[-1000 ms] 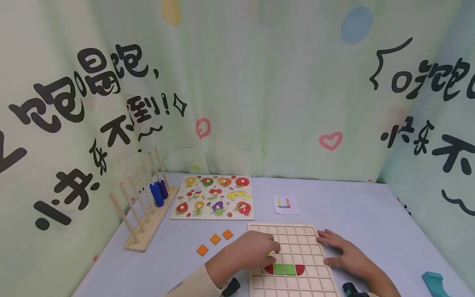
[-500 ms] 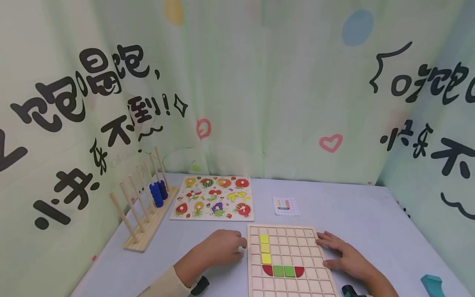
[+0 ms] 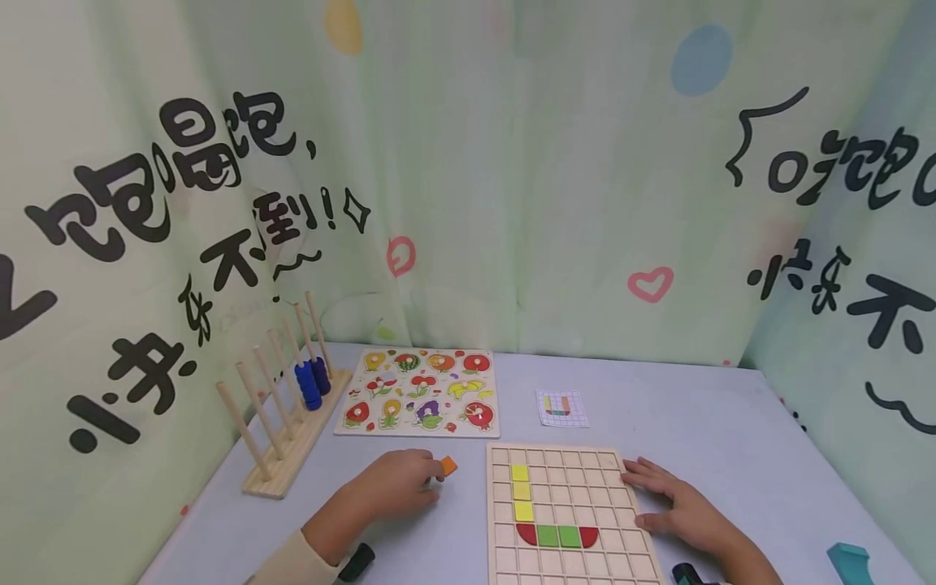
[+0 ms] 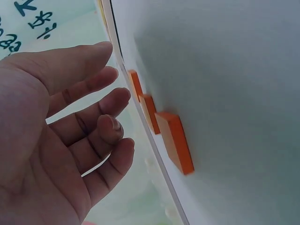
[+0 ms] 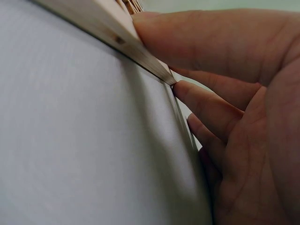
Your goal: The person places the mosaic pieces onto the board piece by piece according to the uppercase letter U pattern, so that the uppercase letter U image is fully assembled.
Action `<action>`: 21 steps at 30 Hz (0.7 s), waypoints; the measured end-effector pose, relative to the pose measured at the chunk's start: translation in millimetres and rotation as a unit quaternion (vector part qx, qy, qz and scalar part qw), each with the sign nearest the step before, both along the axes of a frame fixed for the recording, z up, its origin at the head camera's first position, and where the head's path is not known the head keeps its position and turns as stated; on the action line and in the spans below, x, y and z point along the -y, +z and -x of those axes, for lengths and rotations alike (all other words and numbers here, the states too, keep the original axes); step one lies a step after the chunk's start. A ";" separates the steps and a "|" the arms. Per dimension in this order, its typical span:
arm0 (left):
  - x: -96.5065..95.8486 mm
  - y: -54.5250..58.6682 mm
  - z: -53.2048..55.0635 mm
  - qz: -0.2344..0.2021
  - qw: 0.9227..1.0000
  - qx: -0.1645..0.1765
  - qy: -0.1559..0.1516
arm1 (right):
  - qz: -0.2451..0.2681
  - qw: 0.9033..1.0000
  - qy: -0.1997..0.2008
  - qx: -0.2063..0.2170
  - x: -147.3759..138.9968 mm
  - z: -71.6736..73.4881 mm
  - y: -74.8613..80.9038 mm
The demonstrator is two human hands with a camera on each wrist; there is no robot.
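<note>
A wooden grid board (image 3: pixel 570 471) lies at the front middle in the head view. It holds a column of yellow tiles (image 3: pixel 522 491), two green squares (image 3: pixel 558 535) and two red quarter-round pieces (image 3: pixel 588 537). My left hand (image 3: pixel 395 486) is left of the board, above the orange tiles, with its fingers loosely bent. In the left wrist view three orange tiles (image 4: pixel 176 143) stand apart from the fingertips; in the head view the hand hides all but one. My right hand (image 3: pixel 680 502) touches the board's right edge, thumb and fingertips against its side (image 5: pixel 126 40).
A fruit puzzle board (image 3: pixel 417 392) and a small pattern card (image 3: pixel 561 408) lie behind the grid board. A wooden peg stand (image 3: pixel 292 443) with blue rings (image 3: pixel 309 387) stands at left. At the right front lies a teal object (image 3: pixel 851 562). Curtains (image 3: pixel 570 179) close off the back.
My left hand has left the yellow tiles on the board and moved left over the orange tiles. The yellow column now shows uncovered. My right hand stays at the board's edge.
</note>
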State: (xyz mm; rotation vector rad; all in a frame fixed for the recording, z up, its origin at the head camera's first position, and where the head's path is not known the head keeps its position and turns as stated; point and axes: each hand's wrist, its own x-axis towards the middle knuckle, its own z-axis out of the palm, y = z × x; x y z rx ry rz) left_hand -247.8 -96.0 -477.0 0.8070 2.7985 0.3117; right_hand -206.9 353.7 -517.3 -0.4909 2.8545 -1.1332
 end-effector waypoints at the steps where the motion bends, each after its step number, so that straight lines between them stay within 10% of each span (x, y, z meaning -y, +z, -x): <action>1: 2.4 0.1 0.4 -0.001 1.000 0.002 0.004 | 0.001 1.000 0.000 0.002 0.0 0.2 0.4; 12: 42.1 -9.9 1.2 -0.020 0.995 0.046 0.084 | 0.003 0.999 -0.015 0.039 1.8 1.8 0.0; 21: 56.2 -6.2 2.4 -0.012 0.996 0.046 0.076 | 0.000 0.999 -0.014 0.049 3.3 0.9 1.6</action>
